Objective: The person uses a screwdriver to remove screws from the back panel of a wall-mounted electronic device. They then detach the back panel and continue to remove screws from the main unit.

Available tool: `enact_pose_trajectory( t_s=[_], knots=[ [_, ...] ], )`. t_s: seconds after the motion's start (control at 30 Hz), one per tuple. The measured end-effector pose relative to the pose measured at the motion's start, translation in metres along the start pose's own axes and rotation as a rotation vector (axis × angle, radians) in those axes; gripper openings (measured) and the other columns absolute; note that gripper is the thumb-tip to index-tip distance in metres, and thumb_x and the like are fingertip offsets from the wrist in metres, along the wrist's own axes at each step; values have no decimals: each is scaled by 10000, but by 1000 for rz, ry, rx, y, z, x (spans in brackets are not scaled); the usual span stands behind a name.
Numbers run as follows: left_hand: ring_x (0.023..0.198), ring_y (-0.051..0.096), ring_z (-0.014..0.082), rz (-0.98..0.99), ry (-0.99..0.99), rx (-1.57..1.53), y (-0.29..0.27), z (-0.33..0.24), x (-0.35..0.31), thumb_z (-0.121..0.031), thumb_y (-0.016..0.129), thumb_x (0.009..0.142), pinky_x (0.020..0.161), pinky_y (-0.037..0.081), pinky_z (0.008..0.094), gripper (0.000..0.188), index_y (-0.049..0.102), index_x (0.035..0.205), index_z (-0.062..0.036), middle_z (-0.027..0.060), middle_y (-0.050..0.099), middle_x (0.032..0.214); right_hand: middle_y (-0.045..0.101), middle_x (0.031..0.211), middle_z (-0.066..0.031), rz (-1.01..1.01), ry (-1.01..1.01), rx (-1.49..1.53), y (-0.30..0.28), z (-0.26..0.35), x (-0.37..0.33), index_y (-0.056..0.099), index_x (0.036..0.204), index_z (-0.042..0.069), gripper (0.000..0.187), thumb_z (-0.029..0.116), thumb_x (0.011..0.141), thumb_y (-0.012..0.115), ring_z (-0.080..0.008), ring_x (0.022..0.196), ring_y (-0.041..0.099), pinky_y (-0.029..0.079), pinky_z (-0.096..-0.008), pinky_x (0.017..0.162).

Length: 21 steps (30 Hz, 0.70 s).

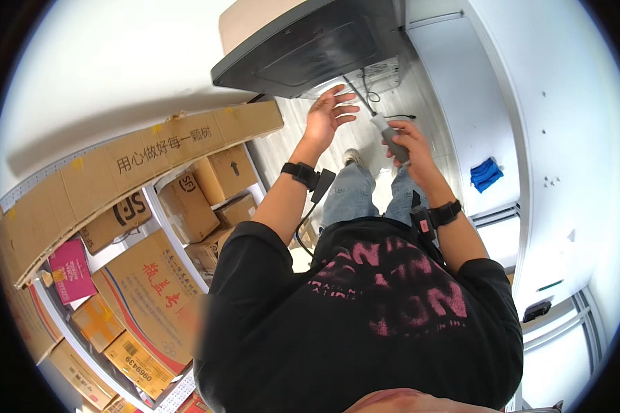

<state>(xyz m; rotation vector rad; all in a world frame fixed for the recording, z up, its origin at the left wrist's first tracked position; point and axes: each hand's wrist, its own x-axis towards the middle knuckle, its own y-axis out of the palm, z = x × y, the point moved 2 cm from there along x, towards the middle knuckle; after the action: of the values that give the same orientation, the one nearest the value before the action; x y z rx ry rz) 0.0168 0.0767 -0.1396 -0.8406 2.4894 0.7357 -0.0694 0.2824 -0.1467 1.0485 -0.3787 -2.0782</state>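
My right hand (416, 146) holds a grey-handled screwdriver (394, 142), its fingers wrapped around the grip, and the dark shaft slants up and left to the near edge of a big black-panelled unit (310, 58). I cannot tell whether the tip touches it. My left hand (322, 122) is raised just left of the shaft, palm turned inward, fingers loosely spread. Both my elbows are bent, forearms reaching forward. The unit overhangs the floor (289, 129) ahead of me, hiding part of it; a dark cord (398, 116) runs near the shaft. On my left, a long cardboard strip (165, 141) borders stacked boxes (148, 292); on my right lies a blue cloth (486, 174).
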Motion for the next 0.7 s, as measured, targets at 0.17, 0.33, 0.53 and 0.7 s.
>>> enact_pose_trajectory(
  t_s=[0.17,0.33,0.53,0.7],
  knots=[
    [842,613,192,-188,38,20,-72,-23,-21,-253,357,997,709,522,312,320,465,1218,-47,80,586,1012,616,903,-79,44,67,-10,73,-49,30,527,1170,87,310,117,861,524,-130,664,591,424,-235,474],
    [767,589,119,-187,67,17,-120,-30,-22,-211,466,971,624,519,250,223,544,1130,-76,17,569,873,616,934,-74,54,89,99,130,-80,36,493,1210,100,324,141,889,501,-128,679,595,403,-229,471],
    [741,584,98,-148,78,-5,-137,-47,-14,-208,508,951,606,527,231,178,577,1070,-95,14,599,875,600,958,-114,18,48,172,167,-95,41,421,1280,61,370,162,925,446,-136,656,576,363,-206,397],
    [728,589,109,-116,87,3,-141,-52,-10,-169,548,927,594,528,251,150,558,1048,-82,37,606,877,594,953,-116,7,17,220,179,-96,37,408,1289,42,379,178,936,427,-131,644,556,350,-207,397]
  ],
)
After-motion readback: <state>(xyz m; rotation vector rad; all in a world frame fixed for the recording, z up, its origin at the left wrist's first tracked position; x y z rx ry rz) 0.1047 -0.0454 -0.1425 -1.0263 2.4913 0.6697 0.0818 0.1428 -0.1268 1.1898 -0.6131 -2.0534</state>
